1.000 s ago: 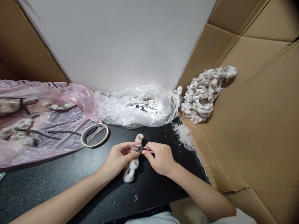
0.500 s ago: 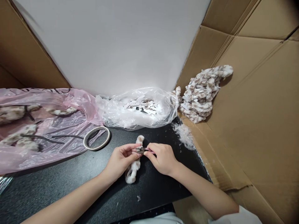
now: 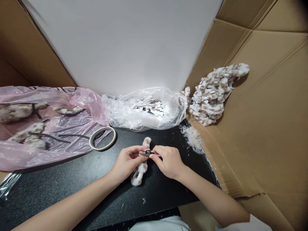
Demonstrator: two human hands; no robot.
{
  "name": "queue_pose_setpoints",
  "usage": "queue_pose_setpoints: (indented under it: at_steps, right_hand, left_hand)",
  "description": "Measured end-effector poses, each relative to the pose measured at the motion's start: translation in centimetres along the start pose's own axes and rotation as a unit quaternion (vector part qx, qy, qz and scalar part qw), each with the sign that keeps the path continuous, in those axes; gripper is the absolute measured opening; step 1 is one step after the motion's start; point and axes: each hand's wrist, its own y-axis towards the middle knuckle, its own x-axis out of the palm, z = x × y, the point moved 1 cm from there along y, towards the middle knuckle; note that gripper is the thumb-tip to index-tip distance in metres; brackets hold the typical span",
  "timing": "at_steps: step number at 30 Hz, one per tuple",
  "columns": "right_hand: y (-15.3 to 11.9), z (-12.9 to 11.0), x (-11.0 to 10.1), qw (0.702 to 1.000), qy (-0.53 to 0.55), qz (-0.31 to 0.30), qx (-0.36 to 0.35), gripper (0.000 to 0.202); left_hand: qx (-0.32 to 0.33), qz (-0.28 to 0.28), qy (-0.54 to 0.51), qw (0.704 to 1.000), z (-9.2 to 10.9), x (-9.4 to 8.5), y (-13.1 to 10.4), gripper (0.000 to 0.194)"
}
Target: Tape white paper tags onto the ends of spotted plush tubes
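A fluffy white and tan strip [image 3: 137,180] lies upright on the dark tabletop, with a loop at its lower end. My left hand [image 3: 127,160] pinches the strip near its middle, thumb and fingers around it. My right hand [image 3: 168,160] is closed on a small metal tool with pink handles, like pliers [image 3: 146,152]. The tool's jaws point left and rest over the strip at my left fingertips. What the jaws grip is too small to make out.
Behind lie a tape roll [image 3: 102,138], a pink bag [image 3: 60,120] with fluffy pieces and dark strips, and a clear bag [image 3: 120,112] of small white tags. Rightward are loose fluff [image 3: 192,138] and piled fluffy strips [image 3: 214,93] against cardboard [image 3: 269,112].
The view has shifted slightly, so everything appears a little further right and higher. Both hands keep their hold on the strip and the tool, with hardly any other movement.
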Motion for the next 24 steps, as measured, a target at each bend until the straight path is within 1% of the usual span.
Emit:
queue_pose_setpoints:
  at_steps: [4,8,10,13,15,16,17,18,19,20,21,22,24]
  right_hand:
    - [-0.1,0.1,-0.1,1.000,0.011,0.005,0.000,0.026]
    - [-0.3,0.3,-0.6,1.000,0.018,-0.006,-0.009,0.032]
    - [-0.2,0.6,-1.3,0.999,0.033,-0.002,0.005,0.030]
    - [0.0,1.8,-3.4,0.996,0.068,0.049,0.041,0.030]
    - [-0.2,3.5,-5.3,0.991,0.074,0.089,0.068,0.035]
    - [-0.5,4.5,-6.3,0.989,0.059,0.103,0.091,0.036]
    - [-0.9,5.8,-7.3,0.986,0.031,0.110,0.124,0.035]
    - [-1.6,7.2,-8.1,0.981,-0.008,0.104,0.166,0.035]
    - [-2.4,8.7,-8.9,0.969,-0.064,0.100,0.217,0.034]
    - [-3.3,10.2,-9.5,0.949,-0.128,0.098,0.272,0.035]
    - [-4.2,11.8,-10.0,0.931,-0.173,0.089,0.310,0.038]
    - [-5.2,13.2,-10.2,0.916,-0.206,0.085,0.335,0.040]
    - [-6.8,15.8,-10.2,0.897,-0.261,0.080,0.347,0.041]
  left_hand:
    - [-0.007,0.000,-0.007,1.000,0.1,-0.1,-0.1,0.039]
    - [-0.005,0.008,-0.001,1.000,0.0,-0.6,0.1,0.039]
    - [-0.004,0.015,0.006,1.000,-0.1,-0.8,0.2,0.041]
    - [-0.004,0.023,0.011,1.000,0.1,-0.9,0.3,0.043]
    - [-0.001,0.025,0.005,1.000,0.3,-1.0,0.3,0.043]
    - [0.001,0.023,0.001,1.000,0.4,-1.0,0.3,0.043]
    - [0.002,0.020,-0.003,1.000,0.5,-1.0,0.2,0.043]
    - [0.002,0.014,-0.007,1.000,0.6,-1.0,0.1,0.043]
    - [0.001,0.008,-0.012,1.000,0.7,-1.0,0.0,0.043]
    - [-0.002,0.000,-0.020,1.000,0.8,-1.0,0.0,0.043]
    - [-0.006,-0.006,-0.031,0.999,0.9,-0.9,-0.1,0.044]
    - [-0.011,-0.011,-0.047,0.999,1.0,-0.9,-0.1,0.045]
    - [-0.026,-0.015,-0.084,0.996,1.2,-0.9,-0.1,0.043]
